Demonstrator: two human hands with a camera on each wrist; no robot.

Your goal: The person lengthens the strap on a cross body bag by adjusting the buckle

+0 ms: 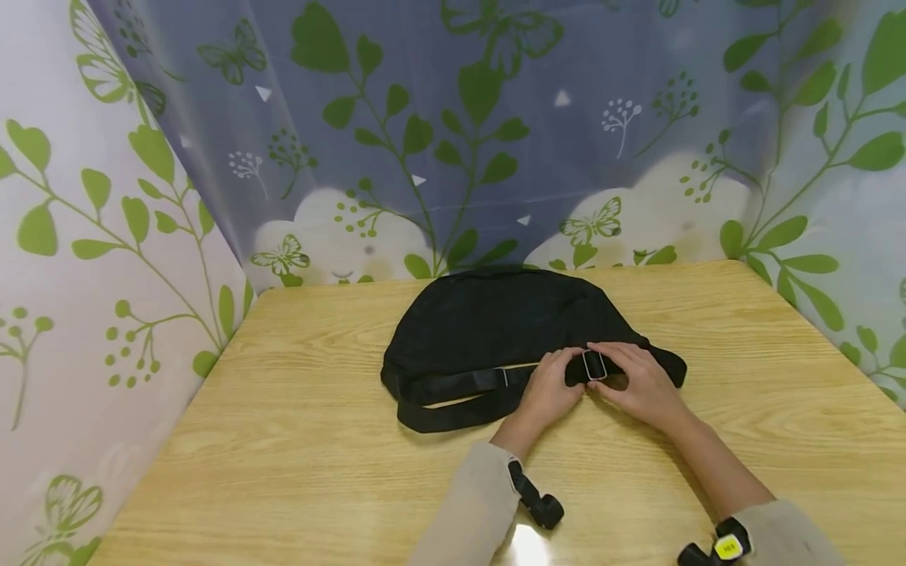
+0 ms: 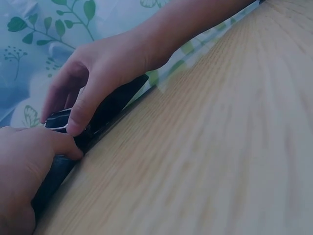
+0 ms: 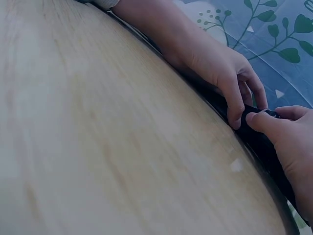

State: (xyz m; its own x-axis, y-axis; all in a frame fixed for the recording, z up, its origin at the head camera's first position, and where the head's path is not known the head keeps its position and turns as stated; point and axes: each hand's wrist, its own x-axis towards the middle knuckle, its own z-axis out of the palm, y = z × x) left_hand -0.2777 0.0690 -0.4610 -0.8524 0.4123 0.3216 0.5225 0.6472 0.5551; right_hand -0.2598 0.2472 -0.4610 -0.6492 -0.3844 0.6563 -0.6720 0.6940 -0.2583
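Observation:
A black fabric bag (image 1: 495,318) with a rounded top lies on the table. Its black strap (image 1: 453,414) loops along the near side. Near the bag's right end, a silver rectangular slide buckle (image 1: 594,365) sits on the strap. My left hand (image 1: 554,387) pinches the strap just left of this buckle. From the right, my right hand (image 1: 646,385) holds the buckle at its edge between thumb and fingers. In the left wrist view, the right thumb (image 2: 80,115) lies against the buckle's frame. The right wrist view shows both hands close together on the strap.
The wood-grain table (image 1: 283,440) runs back to a patterned curtain (image 1: 396,157) with leaves and butterflies. Another thin metal piece (image 1: 506,377) sits on the strap further left. Black bands with small devices (image 1: 541,503) are on both wrists.

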